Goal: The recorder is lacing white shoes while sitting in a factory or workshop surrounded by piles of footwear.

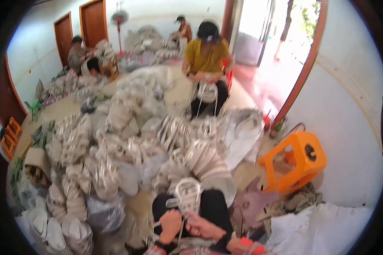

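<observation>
A pale beige shoe upper with a white rim and rows of lacing lies on my lap, its rounded end pointing away from me. Beside its near end, my left hand is closed in a fist round a light shoelace. My right hand comes in from the right, thumb and fingers pinched at the same lace, close against the upper. The fingertips are small and slightly blurred. Both of my hands are almost touching each other over my dark trousers.
Heaps of beige shoe uppers and clear plastic bags spread ahead and left. An orange stool lies tipped at right, near white sheeting. Facing me, a person in a yellow top holds another upper. Two others sit farther back.
</observation>
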Demonstrator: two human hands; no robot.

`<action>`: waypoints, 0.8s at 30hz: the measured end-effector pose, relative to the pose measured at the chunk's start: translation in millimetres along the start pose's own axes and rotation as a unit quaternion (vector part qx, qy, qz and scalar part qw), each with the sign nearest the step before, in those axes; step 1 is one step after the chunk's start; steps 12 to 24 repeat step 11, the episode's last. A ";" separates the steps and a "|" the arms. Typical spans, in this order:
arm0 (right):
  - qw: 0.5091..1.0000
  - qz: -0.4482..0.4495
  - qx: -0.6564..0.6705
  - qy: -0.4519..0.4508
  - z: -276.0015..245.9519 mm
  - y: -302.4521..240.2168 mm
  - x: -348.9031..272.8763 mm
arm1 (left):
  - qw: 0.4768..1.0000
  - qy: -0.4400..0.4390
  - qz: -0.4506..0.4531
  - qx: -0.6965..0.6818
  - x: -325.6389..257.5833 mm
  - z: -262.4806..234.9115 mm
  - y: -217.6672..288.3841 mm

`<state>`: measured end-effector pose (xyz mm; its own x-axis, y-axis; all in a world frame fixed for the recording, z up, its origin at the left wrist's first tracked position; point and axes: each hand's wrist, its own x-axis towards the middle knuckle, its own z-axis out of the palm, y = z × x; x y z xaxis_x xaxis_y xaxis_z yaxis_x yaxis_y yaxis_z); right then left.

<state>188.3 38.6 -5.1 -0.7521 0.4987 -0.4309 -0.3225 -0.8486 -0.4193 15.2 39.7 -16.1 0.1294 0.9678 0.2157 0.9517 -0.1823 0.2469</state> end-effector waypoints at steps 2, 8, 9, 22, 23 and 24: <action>0.998 0.012 0.060 -0.007 -14.6 12.7 8.0 | 0.997 0.012 -0.034 -0.071 -10.0 14.3 -5.8; 0.998 -0.054 0.025 0.016 18.2 -1.6 -10.9 | 0.977 0.196 -0.011 -0.079 -4.2 -4.2 20.3; 0.995 -0.031 -0.092 0.018 17.1 -8.9 -12.3 | 0.980 0.185 0.011 -0.077 -3.1 6.4 14.8; 0.978 -0.010 -0.209 0.015 24.2 -26.4 -11.9 | 0.971 0.196 0.059 -0.121 1.4 21.7 2.9; 0.978 -0.010 -0.209 0.015 24.2 -26.4 -11.9 | 0.971 0.196 0.059 -0.121 1.4 21.7 2.9; 0.978 -0.010 -0.209 0.015 24.2 -26.4 -11.9 | 0.971 0.196 0.059 -0.121 1.4 21.7 2.9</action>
